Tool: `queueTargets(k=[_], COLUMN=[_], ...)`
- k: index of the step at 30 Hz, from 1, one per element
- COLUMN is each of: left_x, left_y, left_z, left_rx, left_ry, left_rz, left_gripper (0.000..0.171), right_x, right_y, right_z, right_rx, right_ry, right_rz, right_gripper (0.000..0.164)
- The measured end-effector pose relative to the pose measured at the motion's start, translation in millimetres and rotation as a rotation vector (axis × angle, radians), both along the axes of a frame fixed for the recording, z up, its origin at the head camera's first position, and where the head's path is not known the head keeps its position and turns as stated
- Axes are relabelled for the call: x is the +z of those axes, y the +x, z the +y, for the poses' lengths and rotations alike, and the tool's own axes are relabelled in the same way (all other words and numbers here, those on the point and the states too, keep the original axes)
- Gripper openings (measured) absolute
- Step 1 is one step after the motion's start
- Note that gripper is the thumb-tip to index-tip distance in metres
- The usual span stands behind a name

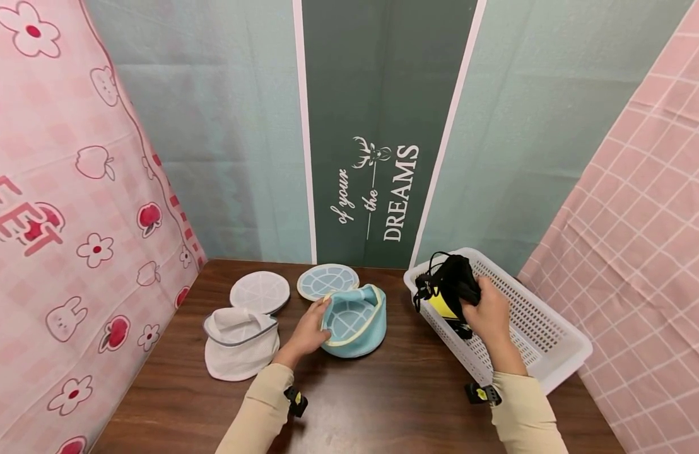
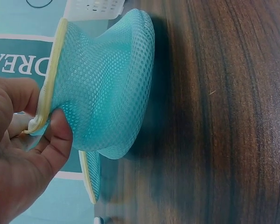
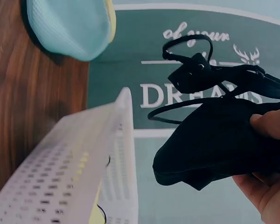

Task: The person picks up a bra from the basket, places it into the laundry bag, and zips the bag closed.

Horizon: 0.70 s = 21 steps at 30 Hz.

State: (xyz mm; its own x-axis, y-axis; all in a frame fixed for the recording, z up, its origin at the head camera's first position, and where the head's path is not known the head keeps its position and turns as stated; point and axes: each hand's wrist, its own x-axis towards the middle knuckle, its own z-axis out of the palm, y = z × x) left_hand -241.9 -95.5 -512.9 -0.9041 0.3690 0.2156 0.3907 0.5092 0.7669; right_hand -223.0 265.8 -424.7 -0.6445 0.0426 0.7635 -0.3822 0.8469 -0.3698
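Light-green hanging cloth [image 1: 202, 113] with a dark centre panel and white "DREAMS" lettering fills the top of the frame. Pink-and-white cloths flank it: fruit-and-flower print [image 1: 94, 252] at left, grid pattern [image 1: 645, 208] at right. Dark brown wood-grain table [image 1: 355, 403] across the bottom.

White perforated plastic basket [image 1: 531, 315] at lower right, set diagonally. Round white fabric bag with grey-blue trim [image 1: 241, 359] at lower left, mouth gaping. Round light-blue mesh bag with yellow trim [image 1: 361, 343] sits on the table at lower centre, mouth up, grid-patterned bottom visible inside. Black soft fabric item with thin straps [image 1: 457, 284] is at right, over the basket's upper-left end; straps dangle loose.

Flat round white panel [image 1: 258, 287] lies just above the white bag; flat round light-blue panel with pale-yellow edge [image 1: 327, 277] just above the blue bag. Can't tell if either is joined to its bag.

Right hand [image 1: 488, 309]: clamped on the black item, thumb on its near face in the right wrist view. Left hand [image 1: 310, 328]: thumb and finger pinch the blue bag's yellow-trimmed rim, left side of the mouth.

Yellow object [image 1: 440, 306] in the basket, partly hidden under the black item. Small black wrist unit [image 1: 295, 401] at the left cuff, matching one [image 1: 482, 393] at the right.
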Motion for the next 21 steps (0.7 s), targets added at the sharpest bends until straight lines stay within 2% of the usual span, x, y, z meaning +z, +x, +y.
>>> queueTargets(k=[9, 21], left_x=[-0.1, 0.9], left_y=[0.1, -0.1], left_z=[2, 5], left_rx=[0.011, 0.008], left_ry=[-0.009, 0.009], left_rz=[0.01, -0.011], left_gripper=[0.07, 0.071], right_x=[-7.9, -12.4], right_y=[-6.2, -8.0], right_z=[-25, -57], right_rx=[0.085, 0.146], right_ry=[-0.041, -0.113], right_rz=[0.042, 0.027], right_gripper=[0.028, 0.029])
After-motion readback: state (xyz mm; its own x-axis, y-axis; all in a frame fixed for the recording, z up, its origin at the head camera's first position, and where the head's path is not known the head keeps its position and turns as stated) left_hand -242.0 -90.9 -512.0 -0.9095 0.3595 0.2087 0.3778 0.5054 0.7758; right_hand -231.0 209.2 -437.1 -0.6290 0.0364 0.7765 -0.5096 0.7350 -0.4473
